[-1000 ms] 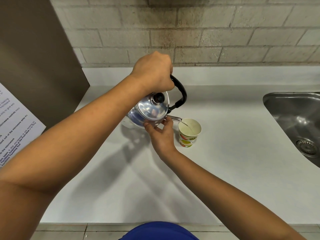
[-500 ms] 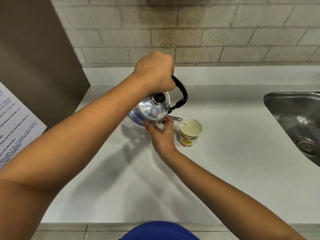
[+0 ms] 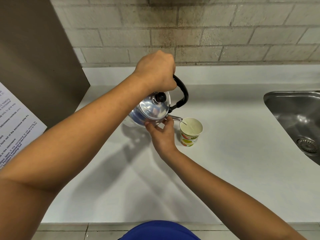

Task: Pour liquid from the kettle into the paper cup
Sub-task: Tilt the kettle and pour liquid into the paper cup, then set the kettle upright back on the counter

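Note:
A shiny metal kettle [image 3: 150, 110] with a black handle and black lid knob hangs tilted above the white counter [image 3: 225, 153]. My left hand [image 3: 155, 73] grips the handle from above. My right hand [image 3: 161, 130] touches the kettle's lower side with thumb and fingertips, just under the base of the spout. The spout tip [image 3: 179, 119] sits over the left rim of a paper cup [image 3: 190, 132] printed with fruit, which stands upright on the counter. A thin stream runs from the spout into the cup, and pale liquid shows inside.
A steel sink [image 3: 294, 122] with a drain is set into the counter at the right. A brick wall runs along the back. At the left stands a brown panel [image 3: 34, 66] with a printed notice [image 3: 15, 125] in front of it.
The hands, kettle and cup keep nearly the same positions. The liquid stream keeps running into the cup.

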A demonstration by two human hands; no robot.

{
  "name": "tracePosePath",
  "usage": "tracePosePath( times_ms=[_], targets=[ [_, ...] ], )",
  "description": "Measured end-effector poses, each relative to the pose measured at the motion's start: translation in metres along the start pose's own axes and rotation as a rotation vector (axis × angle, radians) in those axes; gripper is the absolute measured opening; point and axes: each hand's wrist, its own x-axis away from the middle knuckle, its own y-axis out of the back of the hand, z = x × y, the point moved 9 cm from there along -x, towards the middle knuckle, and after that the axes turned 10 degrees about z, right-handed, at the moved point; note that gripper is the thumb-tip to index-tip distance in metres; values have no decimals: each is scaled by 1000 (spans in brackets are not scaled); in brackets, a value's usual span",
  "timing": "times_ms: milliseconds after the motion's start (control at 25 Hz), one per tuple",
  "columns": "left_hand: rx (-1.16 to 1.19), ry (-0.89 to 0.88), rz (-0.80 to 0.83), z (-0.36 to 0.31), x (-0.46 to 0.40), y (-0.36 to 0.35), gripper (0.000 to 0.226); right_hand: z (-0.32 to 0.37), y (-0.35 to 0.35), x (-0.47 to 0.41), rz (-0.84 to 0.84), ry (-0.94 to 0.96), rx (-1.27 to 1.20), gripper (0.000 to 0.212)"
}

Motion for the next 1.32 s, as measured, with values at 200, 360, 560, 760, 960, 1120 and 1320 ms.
tracePosePath(
  times_ms=[200,360,560,760,960,1120,1320],
  targets=[
    [-5,-2,-2,0,0,0,13,1,0,0,-3,13,-5,54],
    [-11,-3,-9,-1,1,1,12,-1,0,-1,3,8,7,54],
    [41,17,-14,9,4,-2,15,-4,1,-1,17,11,26,51],
    [213,68,-8,36,10,-9,6,-10,4,0,2,2,100,63],
    [377,170,-19,74,22,-23,18,-15,5,1,11,8,225,74],
    [530,250,-19,101,34,-47,21,-26,6,4,31,-29,387,75],
    [632,327,-15,124,44,-79,32,-46,10,5,48,-117,466,81]
  ],
)
